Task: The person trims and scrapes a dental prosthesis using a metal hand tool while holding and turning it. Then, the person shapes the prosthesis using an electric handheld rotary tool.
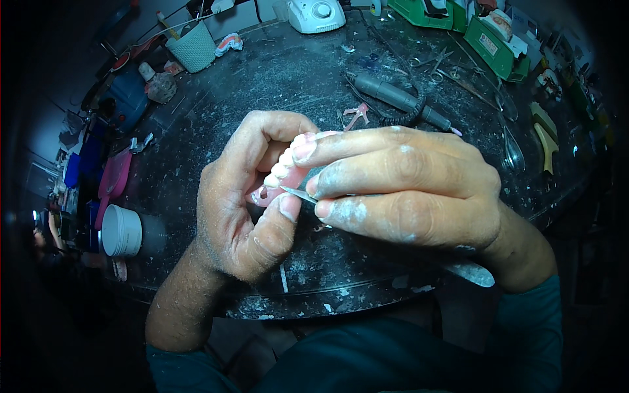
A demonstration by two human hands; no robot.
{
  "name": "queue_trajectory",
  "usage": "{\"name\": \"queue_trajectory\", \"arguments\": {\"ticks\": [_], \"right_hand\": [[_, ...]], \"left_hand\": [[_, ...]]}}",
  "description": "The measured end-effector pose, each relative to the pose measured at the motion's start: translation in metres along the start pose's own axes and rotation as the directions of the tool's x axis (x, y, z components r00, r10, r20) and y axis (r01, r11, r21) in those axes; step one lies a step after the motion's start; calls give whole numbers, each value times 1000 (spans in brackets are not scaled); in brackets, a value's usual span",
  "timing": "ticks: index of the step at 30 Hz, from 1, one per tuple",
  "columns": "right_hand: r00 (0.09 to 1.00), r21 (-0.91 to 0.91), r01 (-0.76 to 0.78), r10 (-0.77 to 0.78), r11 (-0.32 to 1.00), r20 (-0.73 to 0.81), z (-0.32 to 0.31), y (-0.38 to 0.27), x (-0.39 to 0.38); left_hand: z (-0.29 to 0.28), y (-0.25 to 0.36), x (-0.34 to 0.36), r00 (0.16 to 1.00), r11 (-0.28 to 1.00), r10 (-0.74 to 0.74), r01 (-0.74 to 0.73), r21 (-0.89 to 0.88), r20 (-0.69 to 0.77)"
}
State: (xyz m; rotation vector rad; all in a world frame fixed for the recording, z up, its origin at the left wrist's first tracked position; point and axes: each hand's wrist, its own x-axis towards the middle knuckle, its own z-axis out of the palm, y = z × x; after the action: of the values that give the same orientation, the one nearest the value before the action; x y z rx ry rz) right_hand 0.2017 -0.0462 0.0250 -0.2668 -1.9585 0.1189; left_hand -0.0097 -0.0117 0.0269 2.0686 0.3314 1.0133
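A pink denture with a row of white teeth (280, 171) is held up above the dark table, gripped in my left hand (239, 190) with the thumb along its lower edge. My right hand (419, 183) is closed round a metal wax carver (299, 194). Its pointed tip touches or nearly touches the pink base beside the teeth, close to my left thumb. The carver's flat, rounded other end (477, 274) sticks out below my right palm. Fingertips of my right hand rest over the denture's far end and hide it. White dust coats my right fingers.
Beyond my hands lie a grey rotary handpiece (393, 95) with a coiled cord, a small pink forked piece (357, 114) and scissors (436, 64). Green bins (498, 49) and a white control box (316, 16) stand at the back. A white tub (122, 230) sits left.
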Motion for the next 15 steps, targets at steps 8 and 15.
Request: {"name": "queue_trajectory", "arguments": {"ticks": [8,15], "right_hand": [[1000,-1,-14,14,1000,6,-1,1,-1],[1000,-22,5,-5,1000,0,1,0,0]], "left_hand": [[2,3,1,1000,1000,-23,22,-8,-18],[2,2,0,1000,1000,-22,22,-2,-18]]}}
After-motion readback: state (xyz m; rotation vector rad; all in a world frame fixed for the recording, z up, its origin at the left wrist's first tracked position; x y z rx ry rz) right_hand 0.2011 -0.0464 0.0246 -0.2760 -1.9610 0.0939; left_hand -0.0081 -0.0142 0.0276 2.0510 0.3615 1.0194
